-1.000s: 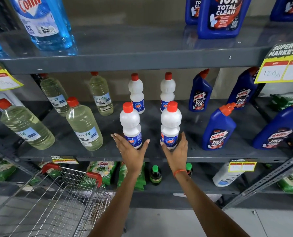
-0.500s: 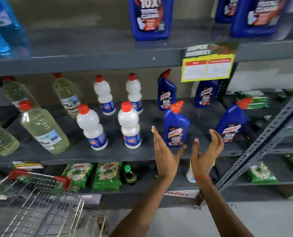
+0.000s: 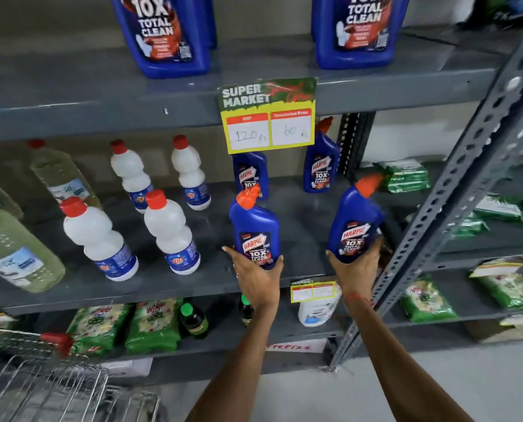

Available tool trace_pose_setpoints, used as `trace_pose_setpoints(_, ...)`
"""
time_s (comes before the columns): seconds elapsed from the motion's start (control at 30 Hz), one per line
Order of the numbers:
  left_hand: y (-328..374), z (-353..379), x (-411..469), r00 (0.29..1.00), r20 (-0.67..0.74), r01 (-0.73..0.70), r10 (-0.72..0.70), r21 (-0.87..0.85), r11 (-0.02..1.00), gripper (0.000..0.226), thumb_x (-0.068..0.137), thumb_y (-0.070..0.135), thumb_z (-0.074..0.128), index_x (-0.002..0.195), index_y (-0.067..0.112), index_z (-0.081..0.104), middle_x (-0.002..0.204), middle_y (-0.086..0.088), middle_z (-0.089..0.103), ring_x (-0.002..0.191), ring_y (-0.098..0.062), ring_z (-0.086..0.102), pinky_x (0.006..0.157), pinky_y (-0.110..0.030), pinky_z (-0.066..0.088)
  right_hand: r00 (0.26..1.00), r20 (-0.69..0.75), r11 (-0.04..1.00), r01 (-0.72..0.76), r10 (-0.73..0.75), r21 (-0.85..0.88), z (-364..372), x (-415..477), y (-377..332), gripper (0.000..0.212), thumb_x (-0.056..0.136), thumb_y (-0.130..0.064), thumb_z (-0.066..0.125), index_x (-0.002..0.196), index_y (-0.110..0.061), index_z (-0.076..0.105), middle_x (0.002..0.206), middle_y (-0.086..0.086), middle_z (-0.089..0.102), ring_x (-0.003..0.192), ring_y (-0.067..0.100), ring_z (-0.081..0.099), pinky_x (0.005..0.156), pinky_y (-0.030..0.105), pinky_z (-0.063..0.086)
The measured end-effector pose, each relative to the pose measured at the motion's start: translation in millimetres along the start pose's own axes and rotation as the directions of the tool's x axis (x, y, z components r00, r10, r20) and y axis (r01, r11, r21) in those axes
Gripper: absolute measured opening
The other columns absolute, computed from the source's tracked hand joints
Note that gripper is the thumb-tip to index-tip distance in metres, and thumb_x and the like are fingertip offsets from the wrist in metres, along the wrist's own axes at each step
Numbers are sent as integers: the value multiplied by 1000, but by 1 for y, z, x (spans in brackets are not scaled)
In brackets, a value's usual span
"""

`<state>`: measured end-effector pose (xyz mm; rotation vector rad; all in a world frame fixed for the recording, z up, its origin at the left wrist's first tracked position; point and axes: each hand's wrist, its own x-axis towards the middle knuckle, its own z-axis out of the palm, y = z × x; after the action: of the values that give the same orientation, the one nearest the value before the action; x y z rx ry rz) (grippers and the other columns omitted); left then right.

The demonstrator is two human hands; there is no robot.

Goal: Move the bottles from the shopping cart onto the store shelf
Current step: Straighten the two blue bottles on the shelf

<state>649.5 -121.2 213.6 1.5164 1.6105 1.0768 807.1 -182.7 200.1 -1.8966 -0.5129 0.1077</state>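
Observation:
My left hand (image 3: 258, 277) grips the base of a blue Harpic bottle (image 3: 254, 226) with an orange cap, standing at the front of the grey middle shelf (image 3: 211, 278). My right hand (image 3: 356, 271) grips the base of a second blue Harpic bottle (image 3: 356, 222), tilted to the right near the shelf's right end. Two more Harpic bottles (image 3: 319, 162) stand behind, at the back. Left of them are white bottles with red caps (image 3: 170, 233) and pale yellow bottles (image 3: 16, 254). The wire shopping cart (image 3: 43, 388) is at the lower left; no bottles show in the part I see.
A perforated grey shelf upright (image 3: 455, 202) slants just right of my right hand. A yellow price tag (image 3: 267, 117) hangs from the upper shelf, which holds big blue jugs (image 3: 162, 35). Green packets (image 3: 152, 327) and small dark bottles (image 3: 193, 321) fill the lower shelf.
My hands left the two white bottles and moved right with my view. They were open near the Harpic bottles half a second ago; now each grips one at its base.

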Motion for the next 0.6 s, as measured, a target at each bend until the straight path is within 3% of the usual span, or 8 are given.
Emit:
trace_pose_setpoints(0.27,1,0,6,999,-41,-7,10,58,998,121,61,38,82,146,0,5,145,-21,38,127,-38,45,98,-48,44,999,-7,997,41,-42,-59,2,-2,-2,112,61,-23,87,145,3,17,138,28,40,131,40,38,110,45,33)
trace_pose_setpoints(0.47,0,-2,6,999,-33,-16,18,80,997,123,62,40,82,146,1,1,147,-20,36,128,-37,45,98,-48,44,1000,-9,997,14,-15,-80,3,-2,-3,110,61,-24,86,144,3,19,138,28,41,130,41,39,110,47,36)
trace_pose_setpoints(0.6,-1,-5,6,1000,8,18,-19,73,997,128,61,44,82,146,2,-3,146,-18,38,127,-36,45,97,-50,47,1000,8,996,-13,14,-84,5,-7,-6,118,61,-27,86,146,3,10,147,28,30,138,40,28,115,45,27)
